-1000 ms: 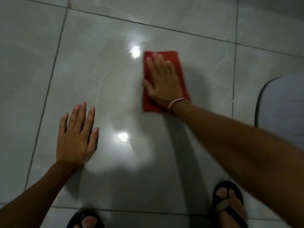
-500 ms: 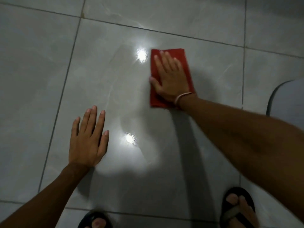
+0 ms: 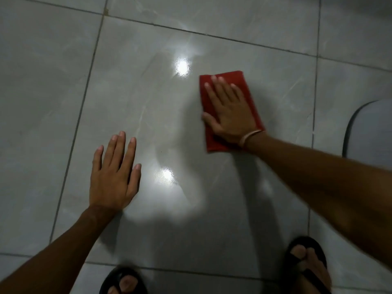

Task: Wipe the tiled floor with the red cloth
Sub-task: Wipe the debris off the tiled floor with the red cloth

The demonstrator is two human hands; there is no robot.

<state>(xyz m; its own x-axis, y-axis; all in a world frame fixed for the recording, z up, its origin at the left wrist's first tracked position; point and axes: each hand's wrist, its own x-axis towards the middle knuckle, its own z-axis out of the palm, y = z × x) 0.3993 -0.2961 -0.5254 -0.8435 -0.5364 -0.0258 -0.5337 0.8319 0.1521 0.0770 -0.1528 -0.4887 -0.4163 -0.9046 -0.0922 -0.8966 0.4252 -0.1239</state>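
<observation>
The folded red cloth (image 3: 213, 146) lies flat on the glossy grey tiled floor (image 3: 148, 98), right of the middle. My right hand (image 3: 229, 111) presses down on it with the palm flat and fingers stretched forward, covering most of the cloth; a thin band circles that wrist. My left hand (image 3: 114, 177) rests flat on the bare tile to the lower left, fingers slightly spread, holding nothing. Both hands are on the same large tile.
A grey rounded object with a dark rim (image 3: 371, 132) sits at the right edge. My feet in black sandals, the left (image 3: 125, 283) and the right (image 3: 307, 266), stand at the bottom. Grout lines cross the floor, and two bright light reflections show between my hands.
My right hand slid the cloth away from me, then drew it back toward me and slightly right. My left hand stayed flat on the tile.
</observation>
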